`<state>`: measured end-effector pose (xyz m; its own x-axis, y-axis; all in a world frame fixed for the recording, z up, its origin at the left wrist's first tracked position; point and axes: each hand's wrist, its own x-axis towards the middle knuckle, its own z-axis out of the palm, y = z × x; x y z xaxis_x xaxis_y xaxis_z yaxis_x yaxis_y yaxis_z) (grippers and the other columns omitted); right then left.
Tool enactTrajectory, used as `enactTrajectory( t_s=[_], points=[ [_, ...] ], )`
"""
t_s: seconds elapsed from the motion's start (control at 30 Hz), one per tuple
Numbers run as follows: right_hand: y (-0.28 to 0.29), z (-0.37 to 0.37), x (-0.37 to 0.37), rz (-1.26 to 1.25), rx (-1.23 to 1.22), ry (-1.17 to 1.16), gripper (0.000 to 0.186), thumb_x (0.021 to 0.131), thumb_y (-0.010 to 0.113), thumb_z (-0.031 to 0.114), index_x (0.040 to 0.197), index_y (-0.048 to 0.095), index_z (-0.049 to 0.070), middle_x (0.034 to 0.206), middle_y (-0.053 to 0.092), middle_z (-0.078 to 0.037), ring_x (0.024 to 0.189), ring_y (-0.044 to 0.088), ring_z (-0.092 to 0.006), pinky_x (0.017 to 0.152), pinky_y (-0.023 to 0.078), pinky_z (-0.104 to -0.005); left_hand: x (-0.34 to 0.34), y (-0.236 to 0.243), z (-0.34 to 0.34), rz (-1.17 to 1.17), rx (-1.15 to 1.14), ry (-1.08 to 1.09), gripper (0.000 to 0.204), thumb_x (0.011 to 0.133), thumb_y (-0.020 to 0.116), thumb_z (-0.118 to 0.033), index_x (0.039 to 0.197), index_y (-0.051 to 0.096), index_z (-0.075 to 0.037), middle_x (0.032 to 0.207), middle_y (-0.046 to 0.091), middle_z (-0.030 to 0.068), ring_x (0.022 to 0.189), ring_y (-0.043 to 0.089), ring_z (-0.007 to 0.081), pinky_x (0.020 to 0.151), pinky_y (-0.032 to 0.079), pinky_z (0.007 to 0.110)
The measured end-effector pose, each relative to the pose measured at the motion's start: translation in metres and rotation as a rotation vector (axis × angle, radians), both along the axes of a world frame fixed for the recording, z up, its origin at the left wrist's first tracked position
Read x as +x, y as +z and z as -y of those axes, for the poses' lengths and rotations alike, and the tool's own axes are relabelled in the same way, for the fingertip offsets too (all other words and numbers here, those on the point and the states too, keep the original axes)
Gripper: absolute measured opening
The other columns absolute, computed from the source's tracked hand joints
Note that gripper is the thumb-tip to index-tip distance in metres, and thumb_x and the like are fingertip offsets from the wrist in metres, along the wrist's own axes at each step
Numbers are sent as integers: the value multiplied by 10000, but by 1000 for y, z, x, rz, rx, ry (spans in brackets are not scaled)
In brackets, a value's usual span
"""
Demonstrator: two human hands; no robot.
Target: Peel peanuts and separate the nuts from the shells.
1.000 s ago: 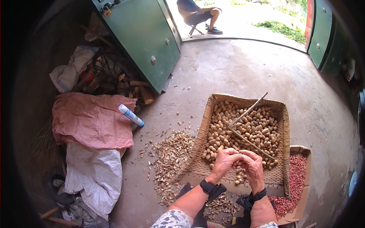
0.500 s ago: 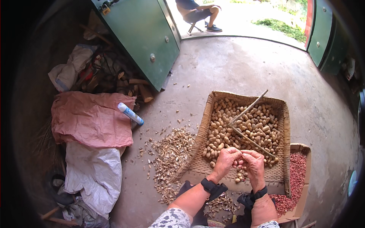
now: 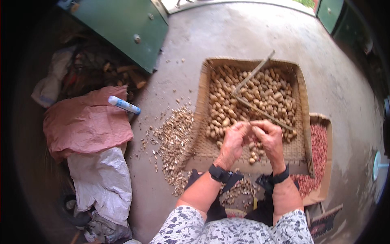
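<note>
My left hand (image 3: 232, 145) and my right hand (image 3: 269, 141) meet above the near part of a woven basket (image 3: 302, 99) of unshelled peanuts (image 3: 227, 97), their fingertips pinched together on what looks like a peanut. Pinkish kernels show faintly in the cup of my left hand; the small pieces are blurred. A bent stick (image 3: 258, 71) lies across the nuts, and a few loose peanuts (image 3: 254, 152) sit just beneath my hands. Right of the basket, red kernels (image 3: 317, 146) fill part of a cardboard box (image 3: 326, 162).
Broken shells (image 3: 172, 138) are scattered left of the basket and between my legs. Pink (image 3: 81, 126) and white (image 3: 101, 183) sacks, a blue-white can (image 3: 122, 105) and firewood (image 3: 130, 75) lie at left. A green door leaf (image 3: 118, 28) borders the doorway; a pale blue round object (image 3: 378, 171) is at right.
The view has tilted down, so the basket and hands appear higher and the seated person has mostly left the picture. My hands remain together, with the fingers slightly shifted.
</note>
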<state>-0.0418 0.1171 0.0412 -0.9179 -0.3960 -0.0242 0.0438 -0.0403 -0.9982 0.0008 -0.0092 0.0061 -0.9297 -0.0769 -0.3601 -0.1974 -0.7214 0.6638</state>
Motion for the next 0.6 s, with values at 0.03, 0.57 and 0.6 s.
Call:
enactTrajectory(
  t_s=[0.03, 0.57, 0.6],
  points=[
    [2, 1, -1, 51, -3, 26, 153, 837, 589, 27, 964, 636, -44, 804, 632, -47, 637, 591, -75, 566, 480, -198, 0, 3, 2, 3, -6, -4, 194, 913, 559, -218, 936, 594, -29, 800, 625, 31, 671, 594, 102, 596, 513, 228],
    [-8, -4, 2, 47, 97, -61, 149, 838, 574, 23, 967, 636, -18, 880, 634, -36, 759, 583, -78, 669, 473, -208, -3, -4, 14, 86, -3, 123, 173, 916, 540, -127, 1001, 563, 22, 868, 611, 75, 747, 601, 140, 699, 526, 254],
    [-5, -7, 1, 100, 108, -2, 141, 835, 571, 19, 951, 642, -15, 881, 634, -30, 756, 573, -71, 665, 467, -205, -5, 1, 16, 108, -17, 208, 134, 898, 566, -101, 974, 580, 9, 838, 608, 59, 707, 596, 127, 649, 530, 235]
  ],
)
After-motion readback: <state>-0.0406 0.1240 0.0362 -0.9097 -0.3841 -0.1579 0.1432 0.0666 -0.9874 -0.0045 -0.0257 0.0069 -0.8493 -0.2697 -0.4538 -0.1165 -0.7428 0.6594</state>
